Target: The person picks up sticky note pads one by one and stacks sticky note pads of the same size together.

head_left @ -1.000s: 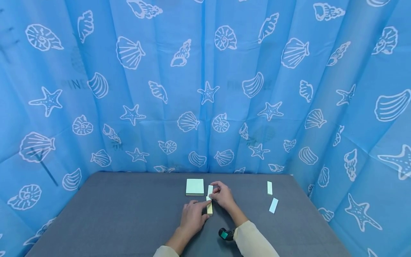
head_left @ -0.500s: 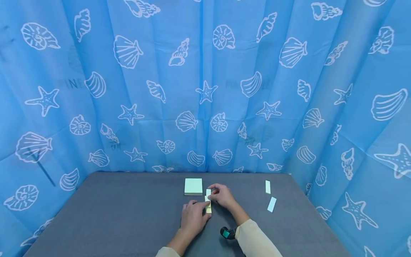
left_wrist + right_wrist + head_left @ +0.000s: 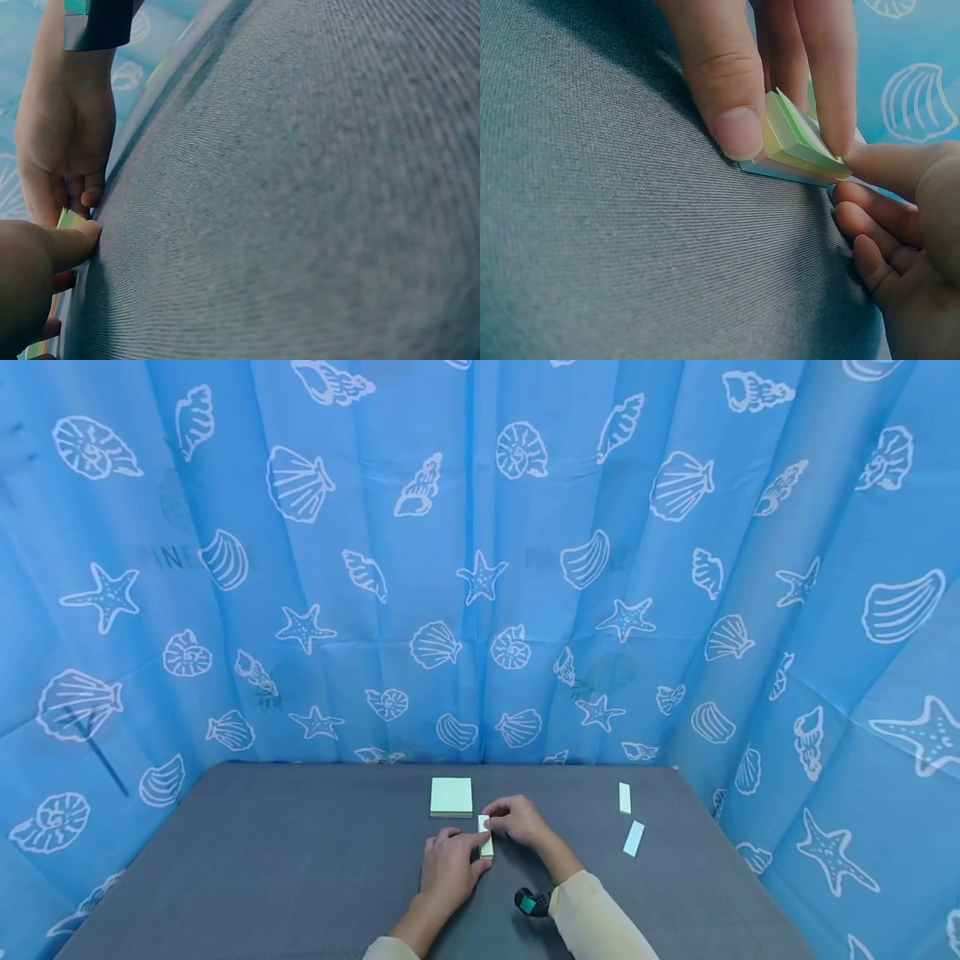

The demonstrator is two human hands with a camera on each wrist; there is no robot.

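Observation:
Several narrow sticky note pads in green, yellow, pink and blue lie in a stack between both hands. My left hand grips its near end, with the thumb at the end face and a finger reaching onto the top. At the far end my right hand pinches the upper pad with thumb and index finger, the other fingers curled beside it. The green upper pad sits slightly tilted over the lower ones in the right wrist view. Part of the stack is hidden by fingers.
A square stack of pale green notes sits just beyond the left hand. Two narrow strips, one pale and one light blue, lie on the grey cloth to the right. A shell-patterned blue curtain hangs behind the table.
My right hand has drawn the upper pad toward me, from sticking out past the far end to lying over the lower pads. My left hand has stayed at the near end.

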